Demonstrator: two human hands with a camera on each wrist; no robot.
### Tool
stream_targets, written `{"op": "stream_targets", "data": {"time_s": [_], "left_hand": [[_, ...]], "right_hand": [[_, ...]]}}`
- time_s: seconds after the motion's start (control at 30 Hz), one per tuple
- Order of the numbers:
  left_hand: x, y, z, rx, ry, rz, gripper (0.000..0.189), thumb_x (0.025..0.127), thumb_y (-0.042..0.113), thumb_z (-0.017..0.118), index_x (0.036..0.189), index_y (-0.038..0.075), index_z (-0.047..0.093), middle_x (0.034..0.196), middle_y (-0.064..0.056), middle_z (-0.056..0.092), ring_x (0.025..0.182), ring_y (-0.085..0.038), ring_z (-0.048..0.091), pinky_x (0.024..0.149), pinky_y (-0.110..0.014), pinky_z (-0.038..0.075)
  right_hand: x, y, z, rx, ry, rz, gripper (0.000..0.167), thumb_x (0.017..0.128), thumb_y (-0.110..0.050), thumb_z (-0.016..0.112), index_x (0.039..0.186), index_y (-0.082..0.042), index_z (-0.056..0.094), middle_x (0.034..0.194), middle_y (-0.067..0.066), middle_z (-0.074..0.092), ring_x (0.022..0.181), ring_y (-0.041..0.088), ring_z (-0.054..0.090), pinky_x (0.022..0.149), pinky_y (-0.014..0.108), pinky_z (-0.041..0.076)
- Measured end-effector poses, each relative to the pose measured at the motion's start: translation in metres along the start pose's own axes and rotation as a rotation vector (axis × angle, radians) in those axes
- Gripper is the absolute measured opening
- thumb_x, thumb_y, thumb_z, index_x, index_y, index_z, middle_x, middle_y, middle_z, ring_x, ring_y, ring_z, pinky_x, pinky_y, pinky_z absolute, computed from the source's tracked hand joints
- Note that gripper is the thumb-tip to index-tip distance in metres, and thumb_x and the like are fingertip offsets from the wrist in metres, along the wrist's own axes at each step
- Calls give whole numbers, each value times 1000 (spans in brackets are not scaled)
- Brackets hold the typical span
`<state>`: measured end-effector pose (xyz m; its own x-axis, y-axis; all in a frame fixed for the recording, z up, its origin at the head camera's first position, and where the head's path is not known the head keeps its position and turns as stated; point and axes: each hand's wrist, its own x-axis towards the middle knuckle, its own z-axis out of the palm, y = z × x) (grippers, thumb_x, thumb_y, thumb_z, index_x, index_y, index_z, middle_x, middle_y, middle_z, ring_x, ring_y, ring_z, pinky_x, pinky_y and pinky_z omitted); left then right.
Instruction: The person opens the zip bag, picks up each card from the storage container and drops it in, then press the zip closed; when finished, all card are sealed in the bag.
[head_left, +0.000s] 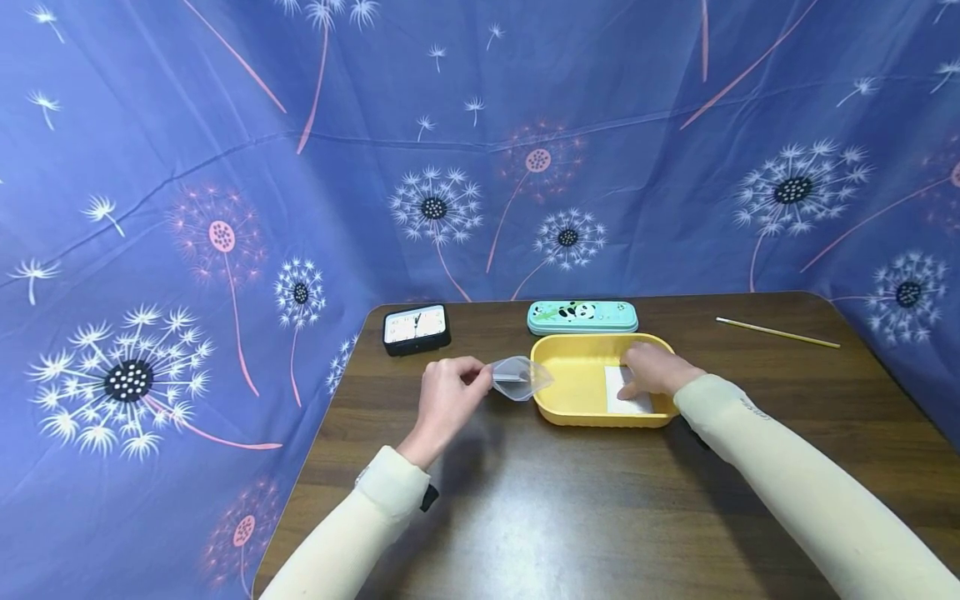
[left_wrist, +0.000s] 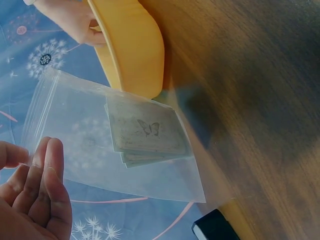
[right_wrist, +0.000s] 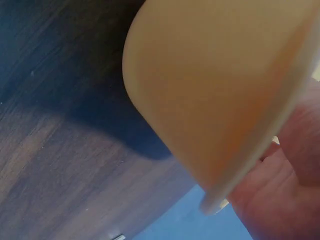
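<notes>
My left hand [head_left: 448, 398] pinches a clear zip bag [left_wrist: 82, 142] by its zip edge, left of the yellow basket [head_left: 573, 375]. Inside the bag, the left wrist view shows several pale cards [left_wrist: 147, 132], the front one printed with a butterfly. Over the basket's right rim reaches my right hand [head_left: 656, 369], its thumb at a white card [head_left: 618, 398] lying on the basket floor. The basket wall hides most of this hand in the right wrist view, so whether its fingers grip the card is unclear.
Behind the basket lies a mint pencil case [head_left: 582, 317] with a panda on it. A black-framed clock [head_left: 416, 328] stands at the back left of the wooden table [head_left: 517, 508]. A thin yellow pencil-like stick [head_left: 778, 332] lies at the right.
</notes>
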<state>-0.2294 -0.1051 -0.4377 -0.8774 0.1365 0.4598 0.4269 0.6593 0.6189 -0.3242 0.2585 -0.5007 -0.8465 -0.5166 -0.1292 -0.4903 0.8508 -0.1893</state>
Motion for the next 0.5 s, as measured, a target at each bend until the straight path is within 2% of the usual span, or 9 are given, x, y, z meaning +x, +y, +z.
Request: {"op": "stream_targets", "data": {"time_s": [0.13,0.27,0.5], "left_hand": [[0,0,0,1,-2,-4,18,94,20,72,79,17,80,63,15,64,55,-3,58,54,-28,48],[0,0,0,3,0,-6,18,94,20,72,79,17,80,63,15,64,55,-3,58,54,-28,48],[0,0,-1,1,-3,-8,18,95,19,71,79,17,79,63,15,64,55,-4,58,54,-28,47]], "right_hand": [[-1,-1,0,-12,-11,12,49,77,-34,93,97,5,71,87,7,61,80,25,55,80,45,49],[-1,1,0,-16,-12,13,49,78,-31,93,102,6,72,89,9,63,81,25,56,80,46,49],[2,2,3,-24,-7,22,53,79,-30,93,110,7,71,101,15,67,92,30,63,88,49,52]]}}
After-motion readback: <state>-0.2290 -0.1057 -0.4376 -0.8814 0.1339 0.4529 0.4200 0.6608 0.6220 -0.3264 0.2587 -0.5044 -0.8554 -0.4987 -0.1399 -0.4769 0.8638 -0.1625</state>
